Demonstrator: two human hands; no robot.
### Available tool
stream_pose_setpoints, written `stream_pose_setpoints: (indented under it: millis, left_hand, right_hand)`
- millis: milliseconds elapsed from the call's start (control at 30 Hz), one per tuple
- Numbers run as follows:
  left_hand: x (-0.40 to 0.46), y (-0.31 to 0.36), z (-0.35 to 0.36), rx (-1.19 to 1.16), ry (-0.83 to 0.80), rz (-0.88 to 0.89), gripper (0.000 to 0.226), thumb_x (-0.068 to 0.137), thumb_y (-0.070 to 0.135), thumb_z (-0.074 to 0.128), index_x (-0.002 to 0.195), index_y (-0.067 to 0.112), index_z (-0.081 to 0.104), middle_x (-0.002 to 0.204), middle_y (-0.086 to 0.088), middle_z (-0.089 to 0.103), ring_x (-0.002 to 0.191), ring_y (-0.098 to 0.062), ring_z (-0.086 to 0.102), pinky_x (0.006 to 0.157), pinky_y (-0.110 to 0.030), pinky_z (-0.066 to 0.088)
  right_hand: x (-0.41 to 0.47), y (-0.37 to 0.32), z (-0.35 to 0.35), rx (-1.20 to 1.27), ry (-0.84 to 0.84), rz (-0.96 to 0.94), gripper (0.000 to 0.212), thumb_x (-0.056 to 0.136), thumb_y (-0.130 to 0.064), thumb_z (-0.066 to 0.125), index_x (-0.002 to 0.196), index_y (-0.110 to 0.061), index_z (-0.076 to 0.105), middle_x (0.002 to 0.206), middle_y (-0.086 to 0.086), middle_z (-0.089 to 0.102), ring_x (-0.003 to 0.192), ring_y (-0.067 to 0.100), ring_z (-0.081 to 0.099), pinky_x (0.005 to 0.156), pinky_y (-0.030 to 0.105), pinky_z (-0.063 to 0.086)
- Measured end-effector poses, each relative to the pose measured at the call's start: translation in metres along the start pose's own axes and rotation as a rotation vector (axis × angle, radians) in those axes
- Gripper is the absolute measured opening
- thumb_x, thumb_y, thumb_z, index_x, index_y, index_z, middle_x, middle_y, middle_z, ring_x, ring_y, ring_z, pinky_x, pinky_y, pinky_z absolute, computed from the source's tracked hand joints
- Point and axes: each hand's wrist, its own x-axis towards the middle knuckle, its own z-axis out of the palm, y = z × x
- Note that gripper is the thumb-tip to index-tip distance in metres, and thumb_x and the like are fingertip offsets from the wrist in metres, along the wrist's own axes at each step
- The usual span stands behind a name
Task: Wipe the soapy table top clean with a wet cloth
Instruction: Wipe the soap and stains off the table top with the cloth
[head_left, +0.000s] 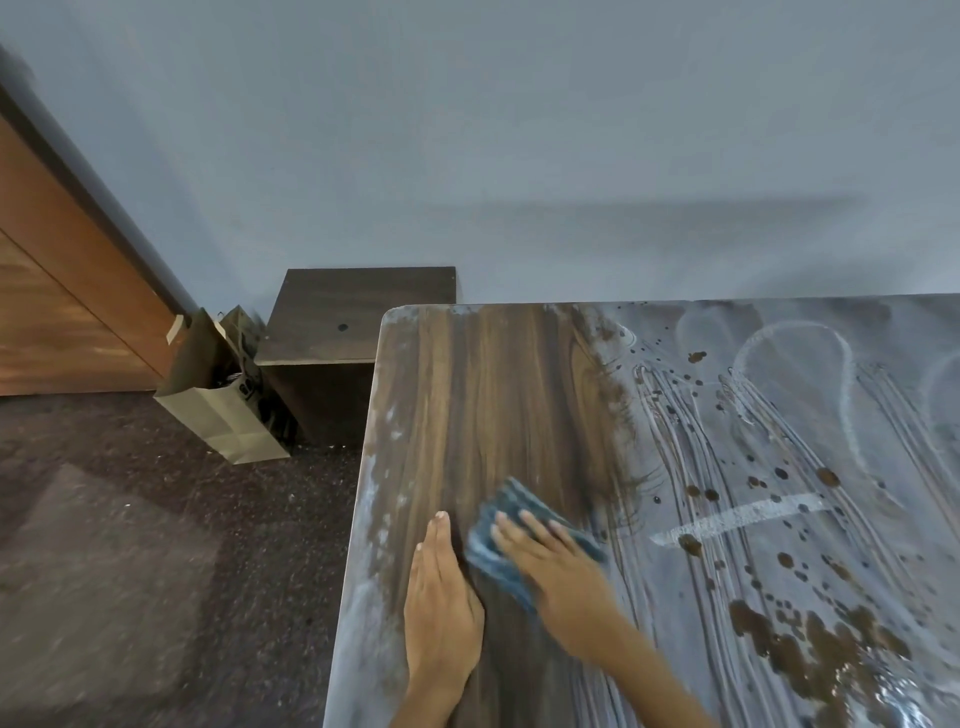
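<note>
A dark wood-grain table top (498, 395) fills the lower right. Its left strip shows bare wood, while whitish soap film (779, 415) with streaks and brown spots covers the right part. A blue cloth (498, 551) lies flat on the table near the front. My right hand (561, 577) presses down on the cloth with spread fingers. Just left of the cloth, my left hand (441, 608) rests flat on the wood, fingers together, holding nothing.
A low dark wooden box (358, 317) stands against the blue-grey wall beyond the table's left corner. A brown paper bag (218, 410) with dark items leans beside it. A wooden door (67, 291) is at far left. Dark speckled floor lies left of the table.
</note>
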Motion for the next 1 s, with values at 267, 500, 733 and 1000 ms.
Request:
stream_pose_setpoints:
  millis: [267,500,733,1000]
  left_hand:
    - [0.0,-0.008,-0.002,0.173,-0.101,0.103,0.057,0.078,-0.001,0.047,0.134,0.009,0.045,0.14,-0.004,0.046,0.135,-0.014,0.028,0.114,-0.028,0.014]
    - [-0.006,-0.011,-0.008,0.2,-0.184,0.146,0.066,0.077,0.0,0.059,0.138,0.008,0.037,0.144,-0.004,0.039,0.134,-0.017,0.03,0.111,-0.03,0.013]
    - [-0.005,-0.011,-0.008,0.283,-0.218,0.145,0.083,0.061,-0.003,0.074,0.136,0.008,0.04,0.143,-0.005,0.042,0.132,-0.019,0.035,0.111,-0.032,0.003]
    - [-0.004,-0.016,-0.019,0.247,-0.268,0.19,0.048,0.095,0.02,0.021,0.143,0.011,0.022,0.15,-0.002,0.015,0.139,-0.016,0.017,0.115,-0.025,0.006]
  right_hand:
    - [0.056,0.06,-0.038,-0.008,0.172,0.453,0.064,0.096,-0.01,0.033,0.148,-0.015,-0.003,0.156,0.004,-0.006,0.143,0.025,-0.002,0.115,0.038,-0.002]
    - [-0.012,-0.014,0.008,-0.048,0.026,0.055,0.081,0.059,-0.021,0.075,0.133,-0.018,0.044,0.139,-0.006,0.045,0.125,0.017,0.048,0.11,0.034,0.031]
    - [0.028,0.048,-0.036,-0.059,0.069,0.371,0.067,0.095,-0.011,0.037,0.147,-0.015,-0.006,0.156,0.0,-0.006,0.144,0.023,-0.004,0.115,0.037,-0.005]
    - [-0.033,-0.022,0.009,-0.069,-0.005,0.125,0.096,0.062,-0.02,0.072,0.145,-0.015,0.023,0.148,-0.008,0.02,0.138,0.019,0.027,0.116,0.031,0.005]
